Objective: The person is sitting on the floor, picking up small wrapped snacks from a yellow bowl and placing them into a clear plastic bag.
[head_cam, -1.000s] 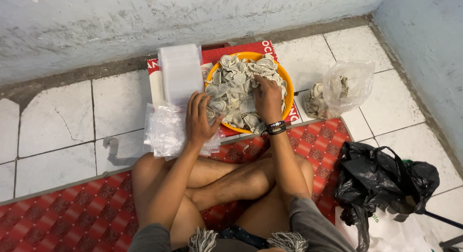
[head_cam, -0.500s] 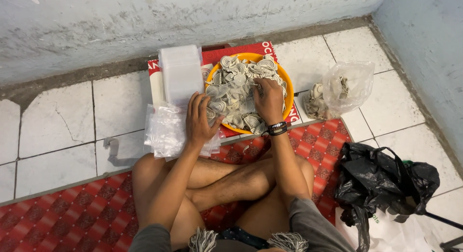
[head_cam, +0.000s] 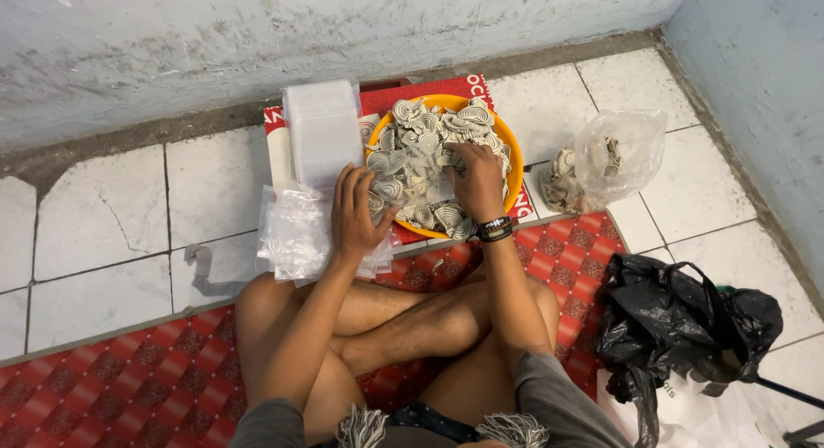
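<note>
You sat cross-legged on a red patterned mat [head_cam: 129, 371] laid over the white tiled floor [head_cam: 94, 233], facing the wall, with an orange bowl [head_cam: 511, 152] just ahead of your knees. The bowl was heaped with pale spiral-patterned chips [head_cam: 421, 143], lying every way up with no common direction; the round bowl itself had no long axis to speak of. Your right hand [head_cam: 477, 184] lay on the near right part of the heap, fingers curled down into the chips, though whether they were pinching any I cannot tell. Your left hand [head_cam: 356, 212] rested at the bowl's left edge, fingers spread and released, palm down on a stack of clear plastic bags [head_cam: 296, 233] that lay on the floor, their long side running away from you toward the wall. Beyond them a pile of white rectangular sheets [head_cam: 324, 130] pointed the same way, touching the bowl's left rim. To the right of the bowl, well apart from your hands, a clear bag [head_cam: 622, 152] held a few chips, with more heaped beside it. A crumpled black plastic bag [head_cam: 678, 328] sat by your right knee.
</note>
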